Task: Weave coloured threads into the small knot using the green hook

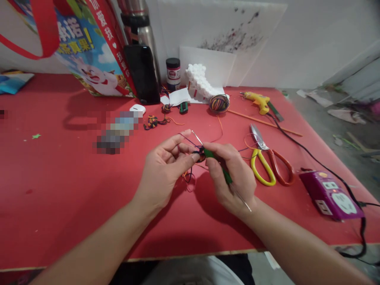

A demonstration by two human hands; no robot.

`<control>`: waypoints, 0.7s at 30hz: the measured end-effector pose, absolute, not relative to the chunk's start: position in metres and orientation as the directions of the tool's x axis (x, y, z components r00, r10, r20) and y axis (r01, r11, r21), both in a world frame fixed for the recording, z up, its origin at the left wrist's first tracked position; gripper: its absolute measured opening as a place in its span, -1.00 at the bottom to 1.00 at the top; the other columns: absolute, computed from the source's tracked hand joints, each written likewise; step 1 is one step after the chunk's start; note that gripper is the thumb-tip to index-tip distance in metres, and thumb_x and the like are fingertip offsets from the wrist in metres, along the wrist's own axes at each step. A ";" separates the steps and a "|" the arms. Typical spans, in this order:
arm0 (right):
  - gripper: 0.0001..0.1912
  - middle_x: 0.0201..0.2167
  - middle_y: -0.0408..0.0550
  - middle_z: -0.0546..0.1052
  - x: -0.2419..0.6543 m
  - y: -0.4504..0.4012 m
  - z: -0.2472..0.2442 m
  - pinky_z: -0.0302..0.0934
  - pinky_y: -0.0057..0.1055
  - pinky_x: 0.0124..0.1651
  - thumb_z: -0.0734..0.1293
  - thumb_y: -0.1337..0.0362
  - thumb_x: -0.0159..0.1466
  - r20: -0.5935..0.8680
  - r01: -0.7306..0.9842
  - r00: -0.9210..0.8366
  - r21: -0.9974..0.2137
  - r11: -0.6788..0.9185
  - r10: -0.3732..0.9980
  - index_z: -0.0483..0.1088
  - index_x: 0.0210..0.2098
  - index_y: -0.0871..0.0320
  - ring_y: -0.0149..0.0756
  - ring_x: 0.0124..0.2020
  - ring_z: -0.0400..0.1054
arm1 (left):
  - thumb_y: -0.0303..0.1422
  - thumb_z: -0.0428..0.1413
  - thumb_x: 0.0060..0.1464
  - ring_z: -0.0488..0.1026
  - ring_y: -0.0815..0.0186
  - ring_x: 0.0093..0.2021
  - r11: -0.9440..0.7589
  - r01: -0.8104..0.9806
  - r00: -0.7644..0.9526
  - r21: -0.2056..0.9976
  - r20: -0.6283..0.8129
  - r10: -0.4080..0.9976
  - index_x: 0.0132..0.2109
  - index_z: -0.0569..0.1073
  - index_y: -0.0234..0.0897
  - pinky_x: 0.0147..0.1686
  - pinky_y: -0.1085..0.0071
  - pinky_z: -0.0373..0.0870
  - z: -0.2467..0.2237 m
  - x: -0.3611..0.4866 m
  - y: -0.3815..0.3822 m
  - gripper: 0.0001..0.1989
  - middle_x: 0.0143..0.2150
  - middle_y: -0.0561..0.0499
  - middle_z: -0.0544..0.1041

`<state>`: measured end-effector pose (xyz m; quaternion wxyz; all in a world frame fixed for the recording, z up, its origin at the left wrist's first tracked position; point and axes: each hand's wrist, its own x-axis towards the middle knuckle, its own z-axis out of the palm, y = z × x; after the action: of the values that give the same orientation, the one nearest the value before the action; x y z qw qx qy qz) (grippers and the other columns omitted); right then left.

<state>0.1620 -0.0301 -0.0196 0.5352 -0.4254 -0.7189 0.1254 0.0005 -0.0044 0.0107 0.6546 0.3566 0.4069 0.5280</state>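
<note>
Between thumb and fingers my left hand (166,168) pinches a small dark crochet piece (200,156) with some orange in it. A strand of dark yarn runs up over my left index finger. My right hand (233,174) is closed round the green grip of a crochet hook (227,176), whose metal tip points up and left just above the piece. The hook's other thin metal end sticks out below my palm. Loose orange and dark strands hang under the piece. Farther back lies a multicoloured yarn ball (219,103), with an orange strand trailing toward my hands.
Scissors (263,158) and a purple power socket (331,196) with a black cord lie to the right. A yellow glue gun (257,101) and a thin stick (267,123) are behind. At the back stand a phone (143,74), a jar (173,74) and a gift bag (92,59).
</note>
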 end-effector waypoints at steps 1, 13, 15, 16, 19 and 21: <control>-0.66 -0.06 0.00 0.67 0.163 -0.031 -0.019 0.53 -0.21 -0.08 0.30 0.36 0.50 0.655 0.458 -0.058 -0.653 0.603 0.753 0.42 0.22 -0.01 -0.20 -0.15 0.59 | -0.49 0.50 -0.08 0.57 0.40 -0.31 0.192 -0.410 0.121 0.892 -0.155 0.981 0.02 0.68 -0.27 -0.29 0.53 0.52 0.011 0.000 -0.004 -0.54 -0.33 0.10 0.60; -0.66 -0.08 0.01 0.66 0.163 -0.031 -0.017 0.52 -0.23 -0.06 0.30 0.39 0.50 0.695 0.478 -0.093 -0.597 0.645 0.713 0.43 0.22 0.01 -0.20 -0.12 0.58 | -0.56 0.47 -0.07 0.60 0.41 -0.29 0.204 -0.447 0.167 0.871 -0.143 0.976 0.02 0.68 -0.28 -0.20 0.54 0.54 0.016 -0.003 -0.001 -0.54 -0.35 0.10 0.63; -0.65 -0.06 0.02 0.66 0.162 -0.034 -0.018 0.51 -0.18 -0.06 0.30 0.34 0.50 0.684 0.440 -0.079 -0.629 0.641 0.725 0.43 0.24 -0.03 -0.17 -0.13 0.57 | -0.55 0.49 -0.10 0.59 0.41 -0.31 0.264 -0.480 0.217 0.837 -0.178 0.960 -0.01 0.69 -0.31 -0.22 0.53 0.54 0.017 -0.005 0.000 -0.56 -0.35 0.08 0.62; -0.66 -0.07 0.01 0.66 0.162 -0.035 -0.019 0.51 -0.18 -0.08 0.31 0.31 0.51 0.664 0.403 -0.062 -0.666 0.628 0.745 0.45 0.24 -0.04 -0.18 -0.15 0.57 | -0.55 0.50 -0.11 0.58 0.41 -0.31 0.294 -0.491 0.243 0.820 -0.196 0.950 -0.01 0.70 -0.33 -0.23 0.54 0.54 0.018 -0.007 0.001 -0.55 -0.35 0.06 0.62; -0.74 -0.22 -0.04 0.62 0.163 -0.033 -0.018 0.45 -0.28 -0.26 0.36 0.16 0.51 0.528 0.163 0.018 -0.839 0.519 0.849 0.54 0.15 -0.03 -0.28 -0.32 0.50 | -0.59 0.49 -0.15 0.57 0.42 -0.31 0.358 -0.502 0.297 0.788 -0.232 0.926 -0.01 0.71 -0.38 -0.24 0.57 0.53 0.021 -0.011 0.004 -0.53 -0.33 0.03 0.63; -0.77 -0.38 -0.13 0.56 0.163 -0.028 -0.017 0.35 -0.37 -0.40 0.37 0.08 0.50 0.380 -0.096 0.031 -0.919 0.382 0.924 0.59 0.05 -0.01 -0.36 -0.46 0.40 | -0.61 0.49 -0.16 0.56 0.43 -0.31 0.362 -0.499 0.307 0.787 -0.230 0.923 -0.01 0.72 -0.38 -0.24 0.59 0.53 0.022 -0.014 0.006 -0.52 -0.33 0.01 0.63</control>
<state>0.1626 -0.0281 -0.0170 0.6151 -0.3705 -0.5590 0.4147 -0.0143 0.0061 0.0221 0.7486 0.3050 0.3476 0.4752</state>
